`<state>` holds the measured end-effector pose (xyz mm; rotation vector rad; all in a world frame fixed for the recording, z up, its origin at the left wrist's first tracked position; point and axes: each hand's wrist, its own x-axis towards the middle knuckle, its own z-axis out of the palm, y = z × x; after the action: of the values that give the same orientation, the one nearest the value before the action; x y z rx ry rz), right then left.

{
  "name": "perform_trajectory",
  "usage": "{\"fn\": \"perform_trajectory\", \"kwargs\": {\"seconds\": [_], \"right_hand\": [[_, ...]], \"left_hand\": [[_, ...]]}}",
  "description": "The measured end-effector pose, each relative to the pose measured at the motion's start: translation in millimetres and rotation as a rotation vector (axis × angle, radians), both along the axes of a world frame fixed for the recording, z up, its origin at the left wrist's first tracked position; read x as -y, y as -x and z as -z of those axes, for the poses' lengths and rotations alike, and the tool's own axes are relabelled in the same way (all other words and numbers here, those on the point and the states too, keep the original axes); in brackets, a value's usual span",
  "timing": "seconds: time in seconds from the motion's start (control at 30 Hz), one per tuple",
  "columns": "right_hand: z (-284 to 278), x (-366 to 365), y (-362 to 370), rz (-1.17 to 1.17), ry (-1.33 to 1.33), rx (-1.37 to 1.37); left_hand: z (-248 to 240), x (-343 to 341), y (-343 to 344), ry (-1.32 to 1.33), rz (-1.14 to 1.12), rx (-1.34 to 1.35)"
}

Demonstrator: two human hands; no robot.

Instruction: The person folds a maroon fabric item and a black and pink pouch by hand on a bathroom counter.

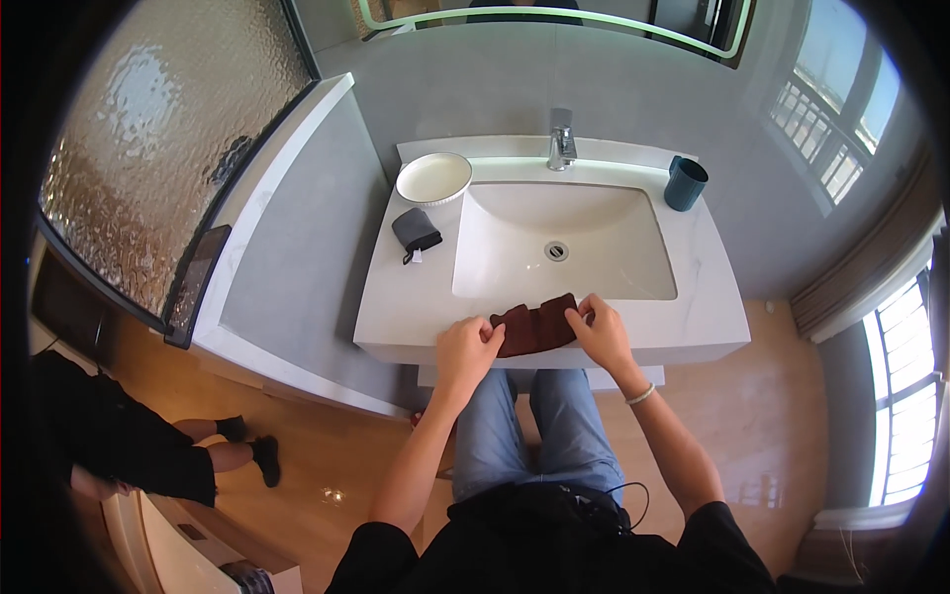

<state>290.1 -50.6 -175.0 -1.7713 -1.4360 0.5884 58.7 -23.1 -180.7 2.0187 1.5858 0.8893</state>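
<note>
A dark reddish-brown cloth is stretched between my hands over the front edge of the white washbasin counter. Its left end is pinched by my left hand, fingers closed. At the opposite end, my right hand grips the upper corner between thumb and fingers. The cloth has folds and an uneven top edge; its exact kind does not show. Just beyond it lies the white sink basin, with a round drain and no water visible.
A chrome tap rises behind the basin. On the counter's left are a white bowl and a folded grey-black cloth item; a dark teal mug stands at right. A low wall borders the left. Another person is at lower left.
</note>
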Motion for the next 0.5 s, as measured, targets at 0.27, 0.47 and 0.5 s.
{"fn": "perform_trajectory", "kwargs": {"seconds": [0.27,0.47,0.5], "right_hand": [[-31,-24,35,-0.030,-0.146,0.078],[-10,2,82,-0.260,-0.439,0.357],[-7,9,88,-0.260,-0.483,0.428]], "left_hand": [[18,-19,1,-0.325,0.300,-0.041],[28,-15,8,-0.433,0.203,-0.108],[29,-17,12,-0.367,0.252,-0.050]]}}
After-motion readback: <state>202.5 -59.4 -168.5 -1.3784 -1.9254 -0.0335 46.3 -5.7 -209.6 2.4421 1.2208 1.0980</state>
